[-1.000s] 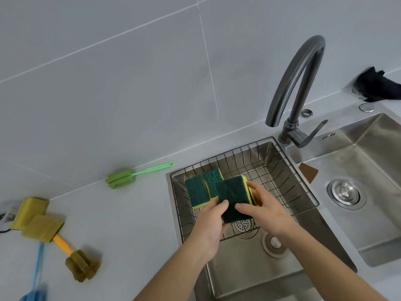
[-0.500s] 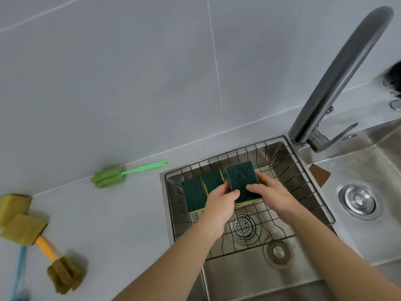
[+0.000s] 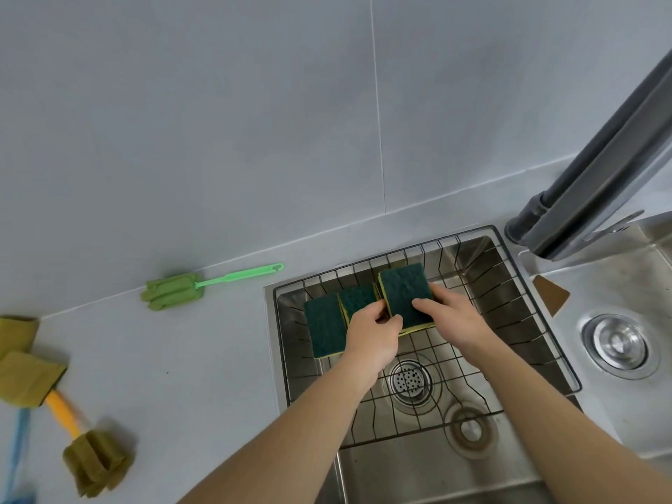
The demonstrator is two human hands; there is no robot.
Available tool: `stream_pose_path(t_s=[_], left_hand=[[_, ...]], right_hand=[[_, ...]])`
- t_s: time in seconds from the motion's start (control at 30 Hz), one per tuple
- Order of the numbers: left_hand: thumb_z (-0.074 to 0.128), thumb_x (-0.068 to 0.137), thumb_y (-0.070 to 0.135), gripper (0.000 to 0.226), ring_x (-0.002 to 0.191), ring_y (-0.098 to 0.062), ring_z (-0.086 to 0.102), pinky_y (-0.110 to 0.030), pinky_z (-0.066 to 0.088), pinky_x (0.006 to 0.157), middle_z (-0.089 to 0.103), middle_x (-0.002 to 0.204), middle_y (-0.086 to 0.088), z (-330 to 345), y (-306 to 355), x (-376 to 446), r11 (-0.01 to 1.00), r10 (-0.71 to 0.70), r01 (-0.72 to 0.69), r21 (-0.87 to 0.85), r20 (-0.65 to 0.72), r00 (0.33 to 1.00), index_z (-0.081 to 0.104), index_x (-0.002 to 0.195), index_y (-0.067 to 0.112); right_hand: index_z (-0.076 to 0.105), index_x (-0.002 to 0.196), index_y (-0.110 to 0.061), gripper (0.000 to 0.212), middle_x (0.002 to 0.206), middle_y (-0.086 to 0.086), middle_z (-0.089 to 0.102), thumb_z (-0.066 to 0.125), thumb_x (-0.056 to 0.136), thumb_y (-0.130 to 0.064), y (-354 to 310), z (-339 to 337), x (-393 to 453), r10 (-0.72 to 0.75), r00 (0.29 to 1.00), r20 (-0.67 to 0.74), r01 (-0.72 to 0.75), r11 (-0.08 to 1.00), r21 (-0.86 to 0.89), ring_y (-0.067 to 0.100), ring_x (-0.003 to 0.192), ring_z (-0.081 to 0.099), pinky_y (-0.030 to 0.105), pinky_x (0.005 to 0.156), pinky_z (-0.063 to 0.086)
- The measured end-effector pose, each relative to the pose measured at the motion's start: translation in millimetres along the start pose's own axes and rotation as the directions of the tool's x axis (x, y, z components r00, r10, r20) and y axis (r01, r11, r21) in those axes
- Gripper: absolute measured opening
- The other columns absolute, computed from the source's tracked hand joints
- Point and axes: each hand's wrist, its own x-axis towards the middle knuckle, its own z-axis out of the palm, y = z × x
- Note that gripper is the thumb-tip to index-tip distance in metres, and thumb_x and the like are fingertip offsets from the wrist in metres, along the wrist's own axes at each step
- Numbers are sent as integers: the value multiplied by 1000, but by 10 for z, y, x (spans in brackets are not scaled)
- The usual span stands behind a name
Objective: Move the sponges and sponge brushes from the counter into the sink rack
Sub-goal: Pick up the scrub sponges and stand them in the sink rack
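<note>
Both hands hold one green-and-yellow sponge low in the wire sink rack, at its far side. My left hand grips its near-left edge and my right hand its right side. Two more green sponges lie in the rack just left of it, side by side. On the counter remain a green sponge brush by the wall, an orange-handled sponge brush at the lower left, two yellow sponges at the left edge, and a blue brush handle.
The dark faucet spout crosses the upper right, above the rack's far right corner. A second steel basin with a drain lies to the right. The near part of the left sink, below the rack, holds a drain plug.
Both hands have carried the sponge away from me and lowered it into the rack next to the two sponges there. The camera has tilted down and closer to the sink.
</note>
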Motion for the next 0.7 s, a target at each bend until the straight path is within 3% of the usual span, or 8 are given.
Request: stream_pose_path(t_s=[0.13, 0.23, 0.47, 0.57, 0.7], left_hand=[[57, 94, 17, 27, 78, 5, 59, -5, 37, 58, 63, 87, 23, 27, -45, 28, 998, 15, -13, 54, -38, 999, 67, 117, 27], [57, 94, 15, 28, 79, 5, 58, -4, 38, 57, 65, 94, 19, 29, -45, 51, 998, 14, -11, 63, -42, 999, 66, 118, 26], [54, 95, 14, 28, 85, -2, 60, -12, 41, 59, 69, 104, 9, -22, 3, 22, 999, -28, 28, 37, -6, 1000, 65, 120, 22], [52, 96, 15, 28, 82, -3, 60, -12, 41, 56, 67, 98, 12, -67, 24, -24, 998, -51, 51, 32, 8, 999, 64, 120, 23], [50, 97, 16, 30, 86, -7, 60, -16, 39, 63, 67, 99, 13, -186, 56, -119, 996, -43, 39, 76, 47, 998, 59, 124, 23]], right_hand=[[61, 124, -30, 30, 108, -10, 69, 59, 95, -24, 27, 27, -10, -25, 1000, -17, 24, 999, -25, 7, 101, 63, 23, 78, 47], [61, 126, -28, 33, 108, -7, 69, 60, 94, -25, 39, 42, -5, -34, 999, -35, 32, 999, -38, 9, 101, 63, 26, 79, 49], [61, 126, -25, 33, 102, -14, 67, 61, 93, -27, 47, 87, -48, -37, 996, -87, 32, 998, -61, 4, 96, 62, 20, 71, 47], [61, 127, -26, 32, 101, -16, 67, 60, 94, -26, 23, 87, -104, -32, 996, -85, 26, 997, -71, 0, 95, 61, 17, 69, 45], [62, 124, -29, 30, 104, -10, 70, 59, 94, -28, -91, 40, -227, -55, 994, -92, 41, 989, -140, 4, 97, 62, 20, 71, 45]])
